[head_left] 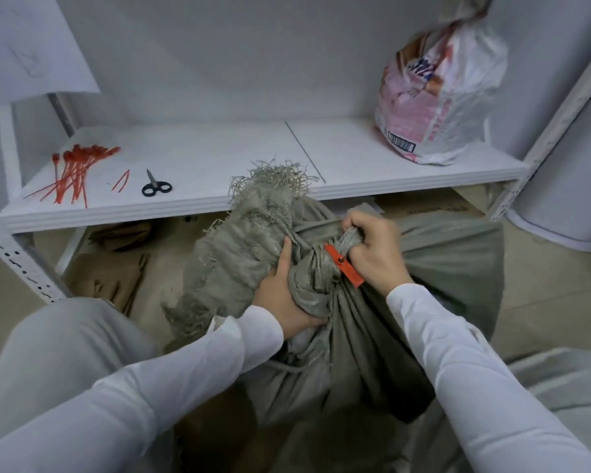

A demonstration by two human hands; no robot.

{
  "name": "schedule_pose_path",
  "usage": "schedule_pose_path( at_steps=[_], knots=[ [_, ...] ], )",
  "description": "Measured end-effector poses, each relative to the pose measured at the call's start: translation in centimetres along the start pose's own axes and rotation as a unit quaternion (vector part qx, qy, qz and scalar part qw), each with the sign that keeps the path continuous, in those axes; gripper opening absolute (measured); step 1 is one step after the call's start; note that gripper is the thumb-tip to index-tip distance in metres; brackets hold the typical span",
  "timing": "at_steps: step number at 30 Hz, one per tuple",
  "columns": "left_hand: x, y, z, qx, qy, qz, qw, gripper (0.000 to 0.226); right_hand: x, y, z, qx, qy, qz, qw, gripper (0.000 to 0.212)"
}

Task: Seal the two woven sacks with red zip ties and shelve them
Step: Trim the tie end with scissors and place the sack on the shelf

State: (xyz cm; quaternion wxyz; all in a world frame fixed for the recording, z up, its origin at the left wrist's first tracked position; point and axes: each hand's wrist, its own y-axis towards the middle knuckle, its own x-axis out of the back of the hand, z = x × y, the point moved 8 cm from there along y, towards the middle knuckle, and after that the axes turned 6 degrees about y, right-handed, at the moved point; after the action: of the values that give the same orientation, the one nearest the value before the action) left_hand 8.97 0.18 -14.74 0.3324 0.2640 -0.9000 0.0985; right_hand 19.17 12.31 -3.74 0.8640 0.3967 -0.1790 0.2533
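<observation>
One zip tie (343, 265) cinches sack (372, 343); bag (458, 97) print blurred.

arms: left sleeve (171, 380) and right sleeve (458, 363) are worn long, plain white | legs: light grey trousers (58, 353) are seen near left | left hand (280, 298), right hand (376, 250): uncovered

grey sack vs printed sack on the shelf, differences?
The grey sack is plain; the printed sack is white with pink print and a barcode. The grey sack sits in front of the shelf; the printed sack stands on it. The left hand and right hand grip the grey sack's neck at its red zip tie; nothing touches the printed sack. Both have gathered necks.
</observation>
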Motion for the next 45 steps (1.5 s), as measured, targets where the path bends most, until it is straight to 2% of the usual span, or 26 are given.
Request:
schedule_pose_path(
  at_steps=[2,7,13,16,21,24,27,30,33,36,39,45],
  knots=[
    [0.6,-0.3,-2.7,-0.013,-0.008,-0.029,0.999,0.147,2.2,1.0,1.1,0.017,0.016,-0.024,0.999,0.040],
    [3.4,-0.6,-8.6,-0.057,0.033,-0.100,0.993,0.137,7.3,2.8,4.9,0.059,0.059,-0.089,0.993,0.033],
    [10.0,-1.5,-15.7,-0.143,0.074,-0.200,0.966,0.130,11.4,6.0,9.9,0.109,0.171,-0.143,0.969,0.034],
    [13.3,-1.0,-18.7,-0.171,0.098,-0.232,0.953,0.131,13.0,8.7,12.3,0.133,0.206,-0.174,0.954,0.044],
    [18.0,2.3,-22.3,-0.188,0.141,-0.277,0.932,0.127,14.1,14.6,14.7,0.170,0.242,-0.190,0.936,0.041],
    [20.6,5.6,-23.8,-0.191,0.150,-0.304,0.921,0.122,13.9,19.1,14.5,0.168,0.269,-0.210,0.925,0.050],
    [22.6,9.5,-24.6,-0.196,0.173,-0.326,0.909,0.119,13.3,23.0,13.6,0.173,0.277,-0.224,0.918,0.048],
    [23.6,13.7,-23.5,-0.147,0.225,-0.324,0.907,0.115,11.4,25.3,11.5,0.154,0.263,-0.200,0.931,0.037],
    [22.7,16.9,-23.3,-0.110,0.290,-0.311,0.898,0.108,9.8,26.6,6.9,0.092,0.211,-0.171,0.958,0.033],
    [19.7,19.1,-25.0,-0.121,0.344,-0.298,0.882,0.107,10.4,25.9,1.2,0.011,0.176,-0.168,0.970,0.029],
    [15.9,20.8,-26.1,-0.139,0.379,-0.252,0.880,0.102,11.2,23.8,-3.2,-0.054,0.140,-0.179,0.972,0.034],
    [13.1,21.1,-25.5,-0.197,0.352,-0.110,0.908,0.121,11.1,22.0,-6.2,-0.073,0.147,-0.196,0.967,0.030]
  ],
)
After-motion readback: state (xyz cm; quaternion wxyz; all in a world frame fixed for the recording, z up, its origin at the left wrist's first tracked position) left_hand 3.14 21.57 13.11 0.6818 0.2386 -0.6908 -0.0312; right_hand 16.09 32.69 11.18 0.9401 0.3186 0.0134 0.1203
